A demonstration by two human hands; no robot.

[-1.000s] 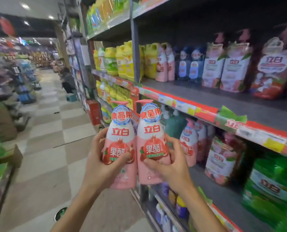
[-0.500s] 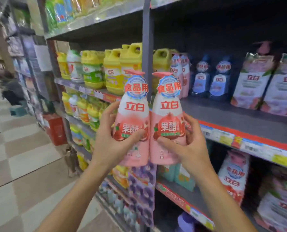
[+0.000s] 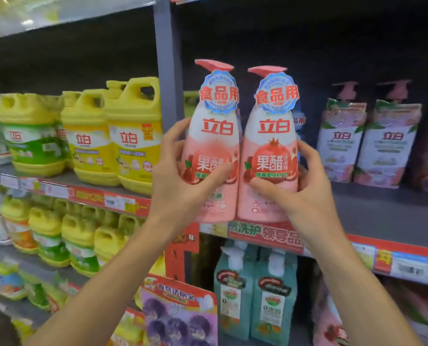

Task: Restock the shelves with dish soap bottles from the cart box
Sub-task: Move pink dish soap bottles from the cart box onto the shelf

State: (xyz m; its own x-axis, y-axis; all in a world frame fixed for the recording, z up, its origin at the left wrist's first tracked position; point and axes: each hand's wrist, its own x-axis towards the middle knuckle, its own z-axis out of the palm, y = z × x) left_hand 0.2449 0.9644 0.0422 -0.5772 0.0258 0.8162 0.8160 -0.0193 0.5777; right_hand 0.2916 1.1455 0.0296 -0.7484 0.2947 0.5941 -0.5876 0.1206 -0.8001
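Observation:
Two pink pump bottles of dish soap stand side by side, upright, at the front edge of the grey middle shelf [image 3: 372, 216]. My left hand [image 3: 180, 181] grips the left pink bottle [image 3: 214, 136] around its body. My right hand [image 3: 300, 193] grips the right pink bottle [image 3: 274, 138] the same way. Their bases are level with the red price strip [image 3: 265, 236]; I cannot tell whether they touch the shelf. The cart box is out of view.
Yellow jugs [image 3: 133, 136] fill the shelf bay to the left of a grey upright post [image 3: 166, 58]. White refill pouches [image 3: 365, 143] stand at the back right of the middle shelf. Teal pump bottles [image 3: 255, 295] sit on the shelf below, beside a purple sign [image 3: 180, 318].
Both hands lifted the two pink bottles up and forward, from below the shelf line to the middle shelf's front edge. The view swung right and closer to the shelves.

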